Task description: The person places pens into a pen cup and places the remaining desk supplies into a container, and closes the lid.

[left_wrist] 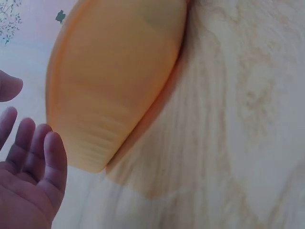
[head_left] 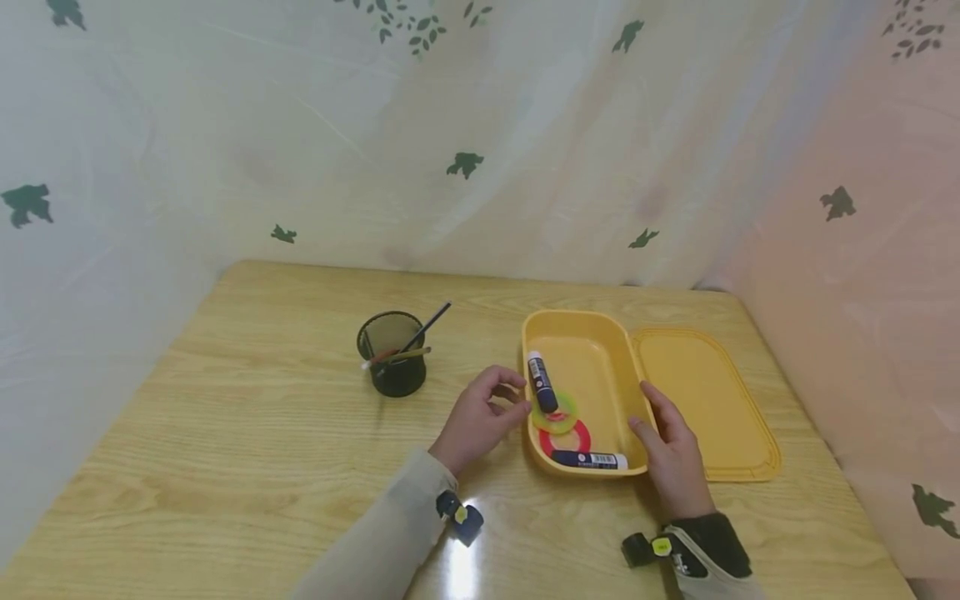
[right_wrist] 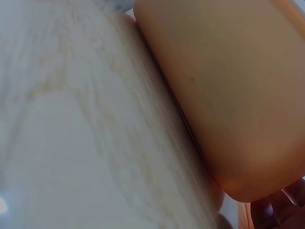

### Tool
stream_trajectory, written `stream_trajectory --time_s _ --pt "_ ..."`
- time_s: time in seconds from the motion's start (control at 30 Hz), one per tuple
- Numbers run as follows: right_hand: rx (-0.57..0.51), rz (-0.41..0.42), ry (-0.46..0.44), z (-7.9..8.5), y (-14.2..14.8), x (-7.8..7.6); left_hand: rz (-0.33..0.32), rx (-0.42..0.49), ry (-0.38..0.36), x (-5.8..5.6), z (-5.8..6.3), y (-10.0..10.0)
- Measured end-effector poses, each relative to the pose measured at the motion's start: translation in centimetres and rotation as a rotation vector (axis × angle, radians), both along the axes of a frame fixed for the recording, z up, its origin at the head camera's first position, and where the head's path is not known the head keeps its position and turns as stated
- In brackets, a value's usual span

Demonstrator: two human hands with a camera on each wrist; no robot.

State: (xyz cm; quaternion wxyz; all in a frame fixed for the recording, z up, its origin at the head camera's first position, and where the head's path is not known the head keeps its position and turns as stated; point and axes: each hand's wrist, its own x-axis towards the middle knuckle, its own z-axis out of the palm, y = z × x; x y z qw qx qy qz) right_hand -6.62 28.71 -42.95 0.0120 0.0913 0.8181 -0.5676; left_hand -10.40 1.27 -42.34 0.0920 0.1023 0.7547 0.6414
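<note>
A yellow plastic box (head_left: pixel 592 358) sits right of centre on the table in the head view. My right hand (head_left: pixel 671 454) grips its right wall near the front corner, thumb over the rim and fingers along the outside. By the left rim hovers my left hand (head_left: pixel 480 421), its fingers loosely bent with nothing between them; the left wrist view shows those fingers (left_wrist: pixel 56 157) beside the box wall (left_wrist: pixel 109 81). Inside the box, one glue stick (head_left: pixel 542 382) leans along the left wall over a yellow-green ring (head_left: pixel 570 419). A red ring (head_left: pixel 582 437) and another glue stick (head_left: pixel 592 460) lie at the front.
A flat yellow lid (head_left: pixel 697 400) lies on the table right of the box, close against it. To the left stands a black mesh pen cup (head_left: pixel 401 382) with several pencils or brushes leaning out. A patterned curtain (head_left: pixel 360 167) hangs behind the wooden table (head_left: pixel 225 433).
</note>
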Motion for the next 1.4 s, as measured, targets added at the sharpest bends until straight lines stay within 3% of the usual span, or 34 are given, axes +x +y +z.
stream_trajectory --time_s 0.23,0.6,1.07,1.17,1.4 --pt "-0.005 0.003 0.001 0.1 -0.1 0.0 -0.024 -0.060 -0.051 0.1 -0.4 0.2" --pt "-0.003 0.003 0.011 0.0 -0.1 0.0 -0.121 -0.184 -0.094 0.1 -1.3 0.2" --pt "-0.001 -0.001 0.018 0.1 0.0 0.1 -0.146 -0.169 -0.063 0.1 -1.5 0.0" --pt "0.014 -0.030 0.050 0.0 0.0 0.3 -0.147 -0.171 -0.086 0.1 -1.7 0.0" --pt "0.029 -0.183 0.107 -0.3 0.9 0.3 -0.145 -0.173 -0.123 0.1 -1.8 0.0"
